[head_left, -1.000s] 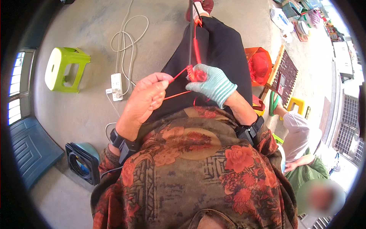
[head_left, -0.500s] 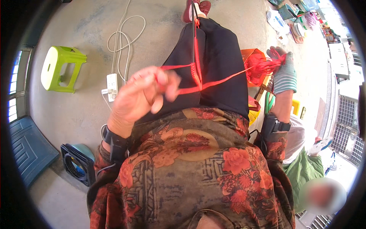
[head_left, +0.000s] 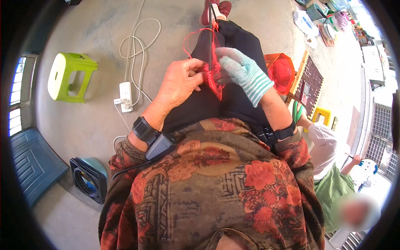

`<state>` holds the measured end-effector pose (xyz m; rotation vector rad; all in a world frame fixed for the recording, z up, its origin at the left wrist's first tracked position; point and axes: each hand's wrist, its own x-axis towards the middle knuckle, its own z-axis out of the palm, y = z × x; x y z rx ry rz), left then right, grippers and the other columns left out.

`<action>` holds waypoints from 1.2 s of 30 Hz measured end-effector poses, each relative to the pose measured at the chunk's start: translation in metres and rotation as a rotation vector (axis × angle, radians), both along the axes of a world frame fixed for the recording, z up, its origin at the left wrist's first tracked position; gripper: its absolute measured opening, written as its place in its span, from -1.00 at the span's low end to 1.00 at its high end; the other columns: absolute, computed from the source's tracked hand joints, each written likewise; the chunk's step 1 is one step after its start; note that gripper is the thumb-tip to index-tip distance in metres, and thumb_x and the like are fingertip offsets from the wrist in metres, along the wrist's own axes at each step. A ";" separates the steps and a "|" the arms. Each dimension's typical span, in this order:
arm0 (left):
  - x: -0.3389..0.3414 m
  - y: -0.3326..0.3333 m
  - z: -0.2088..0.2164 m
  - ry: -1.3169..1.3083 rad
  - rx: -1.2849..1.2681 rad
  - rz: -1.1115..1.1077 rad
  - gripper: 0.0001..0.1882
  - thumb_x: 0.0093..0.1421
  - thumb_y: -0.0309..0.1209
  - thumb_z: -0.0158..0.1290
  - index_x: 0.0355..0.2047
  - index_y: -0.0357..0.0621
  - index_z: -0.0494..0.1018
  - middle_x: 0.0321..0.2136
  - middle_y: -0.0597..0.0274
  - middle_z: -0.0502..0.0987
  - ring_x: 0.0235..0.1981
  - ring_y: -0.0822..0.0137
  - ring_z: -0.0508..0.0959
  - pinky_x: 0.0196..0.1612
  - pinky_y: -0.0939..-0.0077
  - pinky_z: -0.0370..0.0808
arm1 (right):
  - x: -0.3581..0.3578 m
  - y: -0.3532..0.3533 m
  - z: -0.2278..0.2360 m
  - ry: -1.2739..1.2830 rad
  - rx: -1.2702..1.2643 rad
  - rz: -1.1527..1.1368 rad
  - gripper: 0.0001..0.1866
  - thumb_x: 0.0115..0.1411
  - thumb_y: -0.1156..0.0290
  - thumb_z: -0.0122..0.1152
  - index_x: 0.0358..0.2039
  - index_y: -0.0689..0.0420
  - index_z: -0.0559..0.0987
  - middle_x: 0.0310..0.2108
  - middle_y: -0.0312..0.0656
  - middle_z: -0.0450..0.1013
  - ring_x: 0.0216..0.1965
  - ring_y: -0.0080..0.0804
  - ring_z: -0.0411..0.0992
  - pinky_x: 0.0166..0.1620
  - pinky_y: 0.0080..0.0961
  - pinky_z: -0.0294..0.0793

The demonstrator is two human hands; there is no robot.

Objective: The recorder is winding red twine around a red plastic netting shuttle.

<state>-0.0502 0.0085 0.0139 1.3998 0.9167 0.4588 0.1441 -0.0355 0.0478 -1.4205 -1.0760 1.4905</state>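
A red knotted cord band (head_left: 215,83) lies over my dark trousers, with a long dark rod (head_left: 210,41) running from it toward my feet. My bare left hand (head_left: 177,81) is closed, thumb and forefinger pinching the band's left side. From the right, my right hand (head_left: 246,77), in a pale green and white striped glove, curls its fingers round the band's other side; its fingertips are partly hidden behind the cord. A loose red strand (head_left: 185,41) loops out above my left hand and back to the rod.
To the right are an orange-red bag (head_left: 280,68) of red cord and a wooden frame (head_left: 308,81) hung with dark strips. Another person (head_left: 327,154) sits beyond. On the left, a green stool (head_left: 71,77), a white power strip (head_left: 125,96) and cables rest on the floor.
My right hand has come in from the far right to the band, no longer holding the bundle of red strands. My left hand has moved right and slightly down, onto the band.
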 end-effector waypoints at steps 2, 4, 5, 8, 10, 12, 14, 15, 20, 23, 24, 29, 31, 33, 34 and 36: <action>-0.007 0.003 0.004 -0.018 -0.060 0.127 -0.65 0.23 -0.36 0.04 -0.02 -0.28 0.39 -0.27 0.26 0.55 -0.45 0.53 0.50 -0.47 0.67 0.45 | 0.013 0.005 -0.001 -0.029 -0.056 0.024 -0.46 0.18 0.27 0.20 0.10 0.24 0.32 -0.21 -0.09 0.50 -0.23 -0.42 0.50 -0.18 -0.53 0.51; -0.021 0.007 0.022 -0.140 -0.288 0.342 -0.62 0.27 -0.25 0.00 0.00 -0.21 0.37 -0.27 0.23 0.55 -0.40 0.48 0.52 -0.50 0.70 0.42 | 0.030 0.013 -0.014 -0.353 0.230 -0.041 -0.31 0.06 0.17 0.31 0.13 0.21 0.29 -0.11 0.01 0.47 -0.14 -0.29 0.49 -0.05 -0.47 0.45; -0.031 0.011 0.029 -0.139 -0.289 0.344 -0.62 0.27 -0.25 0.00 0.00 -0.21 0.37 -0.27 0.23 0.55 -0.40 0.48 0.52 -0.50 0.70 0.42 | 0.032 0.016 -0.016 -0.445 0.349 -0.106 -0.25 0.01 0.11 0.36 0.13 0.20 0.29 -0.09 0.04 0.46 -0.12 -0.24 0.48 -0.02 -0.45 0.43; -0.071 0.019 0.050 -0.676 -0.447 0.375 -0.64 0.25 -0.23 0.03 -0.06 -0.21 0.37 -0.28 0.20 0.55 -0.46 0.49 0.46 -0.39 0.64 0.45 | 0.011 0.020 0.030 -0.872 0.599 -0.069 -0.13 -0.14 0.01 0.43 0.11 0.20 0.31 -0.03 0.07 0.41 -0.01 -0.06 0.40 0.05 -0.36 0.37; -0.079 0.009 0.087 -0.864 -0.340 0.312 -0.75 0.25 -0.28 0.03 -0.17 -0.17 0.39 -0.27 0.25 0.51 -0.44 0.50 0.44 -0.39 0.65 0.43 | -0.005 0.027 0.043 -1.066 0.834 0.068 -0.13 -0.25 0.13 0.50 0.09 0.17 0.35 0.02 0.01 0.37 0.13 -0.09 0.29 0.16 -0.34 0.29; -0.084 0.002 0.134 -0.999 -0.267 0.340 -0.85 0.25 -0.34 0.01 -0.25 -0.15 0.40 -0.29 0.28 0.47 -0.42 0.50 0.44 -0.41 0.65 0.42 | -0.018 0.039 0.035 -1.084 1.021 0.269 -0.46 -0.15 0.16 0.41 -0.17 0.16 0.51 -0.04 -0.03 0.40 0.04 -0.06 0.33 0.06 -0.31 0.34; -0.110 0.010 0.164 -1.301 -0.337 0.222 -0.95 0.25 -0.42 -0.06 -0.35 -0.07 0.31 -0.38 0.28 0.34 -0.40 0.42 0.37 -0.24 0.47 0.40 | -0.024 0.040 0.031 -0.770 0.970 0.364 -0.78 0.05 0.23 0.26 -0.41 0.12 0.58 -0.27 -0.11 0.49 -0.13 -0.21 0.44 -0.05 -0.40 0.38; -0.123 0.016 0.169 -1.447 -0.374 0.147 -0.93 0.25 -0.46 -0.10 -0.41 -0.04 0.26 -0.42 0.28 0.28 -0.39 0.38 0.33 -0.15 0.38 0.39 | -0.024 0.028 0.051 -0.275 0.287 0.272 -0.84 0.13 0.32 0.17 -0.40 0.13 0.57 -0.45 -0.22 0.49 -0.29 -0.35 0.49 -0.14 -0.45 0.41; -0.135 0.046 0.108 -0.607 0.123 0.927 -0.63 0.28 -0.21 -0.01 -0.01 -0.17 0.38 -0.37 0.26 0.44 -0.35 0.50 0.46 -0.39 0.58 0.45 | 0.026 0.001 0.056 0.731 0.367 0.123 -0.81 0.25 0.35 0.03 -0.25 0.21 0.46 -0.57 -0.18 0.40 -0.45 -0.27 0.46 -0.24 -0.31 0.50; -0.098 0.033 0.053 -0.556 -0.099 0.550 -0.66 0.27 -0.26 0.01 -0.09 -0.27 0.41 -0.51 0.36 0.49 -0.53 0.54 0.47 -0.45 0.62 0.44 | 0.027 -0.028 0.055 0.791 0.355 0.083 -0.79 0.24 0.33 0.08 -0.22 0.20 0.47 -0.51 -0.16 0.41 -0.49 -0.32 0.45 -0.29 -0.29 0.51; -0.075 0.024 0.051 -0.376 -0.126 0.424 -0.67 0.19 -0.28 0.08 -0.11 -0.23 0.43 -0.55 0.40 0.45 -0.58 0.56 0.43 -0.49 0.64 0.39 | 0.026 -0.037 0.054 0.797 0.344 0.047 -0.78 0.23 0.32 0.10 -0.21 0.19 0.47 -0.46 -0.15 0.43 -0.51 -0.35 0.43 -0.33 -0.28 0.51; 0.005 -0.021 0.044 0.130 0.232 0.180 -0.49 -0.11 -0.25 0.28 -0.18 -0.29 0.46 -0.60 0.35 0.43 -0.54 0.53 0.42 -0.41 0.56 0.41 | 0.011 -0.066 0.075 0.836 0.154 0.101 -0.80 0.14 0.39 0.18 -0.31 0.28 0.50 -0.49 -0.11 0.44 -0.61 -0.49 0.35 -0.51 -0.50 0.40; 0.009 -0.023 0.037 0.183 0.367 0.250 -0.52 -0.11 -0.37 0.31 -0.16 -0.24 0.46 -0.62 0.52 0.35 -0.58 0.61 0.34 -0.47 0.66 0.32 | 0.009 -0.084 0.091 0.478 0.297 0.024 -0.80 0.13 0.37 0.19 -0.33 0.26 0.51 -0.54 -0.15 0.42 -0.68 -0.53 0.28 -0.60 -0.59 0.26; 0.004 -0.020 0.033 0.207 0.295 0.200 -0.51 -0.07 -0.38 0.29 -0.12 -0.25 0.43 -0.56 0.47 0.41 -0.54 0.61 0.38 -0.43 0.68 0.34 | 0.004 -0.077 0.088 0.447 0.486 -0.012 -0.82 0.14 0.35 0.18 -0.34 0.21 0.51 -0.59 -0.23 0.39 -0.73 -0.60 0.19 -0.63 -0.64 0.15; 0.000 -0.018 0.031 0.231 0.219 0.155 -0.50 -0.04 -0.38 0.27 -0.08 -0.26 0.41 -0.49 0.42 0.47 -0.49 0.60 0.42 -0.39 0.69 0.37 | 0.009 -0.073 0.089 0.580 0.401 -0.065 -0.83 0.16 0.35 0.16 -0.33 0.19 0.51 -0.57 -0.26 0.40 -0.73 -0.62 0.17 -0.62 -0.64 0.15; -0.006 -0.012 0.022 0.010 0.149 0.192 -0.46 -0.02 -0.37 0.25 -0.04 -0.30 0.38 -0.42 0.33 0.49 -0.43 0.55 0.45 -0.31 0.63 0.41 | 0.026 -0.056 0.084 0.800 0.303 -0.210 -0.84 0.21 0.34 0.10 -0.30 0.16 0.51 -0.56 -0.34 0.39 -0.75 -0.66 0.12 -0.60 -0.65 0.14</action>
